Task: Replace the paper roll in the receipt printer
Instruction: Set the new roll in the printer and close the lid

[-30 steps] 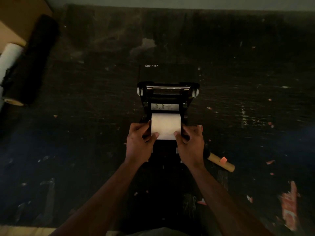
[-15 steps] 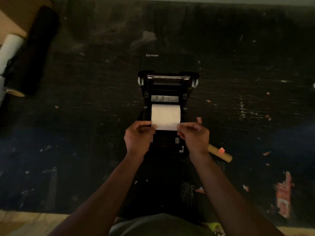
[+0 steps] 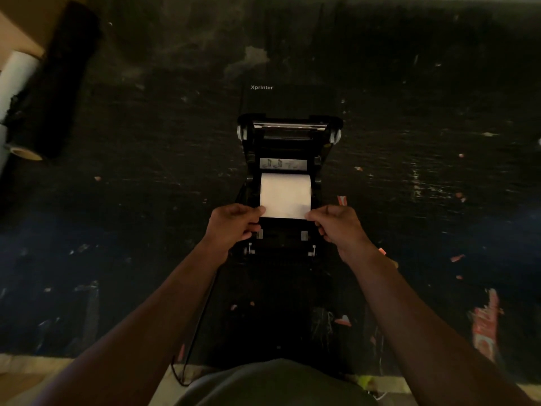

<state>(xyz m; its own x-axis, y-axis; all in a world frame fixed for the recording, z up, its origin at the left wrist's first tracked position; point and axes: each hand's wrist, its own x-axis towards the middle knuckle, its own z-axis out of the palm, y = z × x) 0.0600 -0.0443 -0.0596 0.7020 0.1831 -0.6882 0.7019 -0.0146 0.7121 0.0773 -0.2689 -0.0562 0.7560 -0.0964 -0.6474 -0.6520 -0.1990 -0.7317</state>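
Observation:
A black receipt printer [image 3: 288,148] marked Xprinter stands in the middle of the dark table with its lid swung open toward the back. A white paper roll [image 3: 285,193] lies in its bay, and a strip of paper is drawn toward me. My left hand [image 3: 232,227] pinches the strip's near left corner. My right hand [image 3: 336,225] pinches the near right corner. Both hands hover over the printer's front edge. My right wrist mostly hides a brown cardboard core [image 3: 390,260].
A black roll [image 3: 51,83] and a white roll [image 3: 13,80] lie at the far left. Red and white paper scraps [image 3: 484,323] litter the right side of the table. A black cable [image 3: 194,326] runs from the printer toward me over the table's front edge.
Both hands shifted from the sides of the roll to the free end of the paper and drew it toward me. The empty core is now mostly hidden behind my right wrist.

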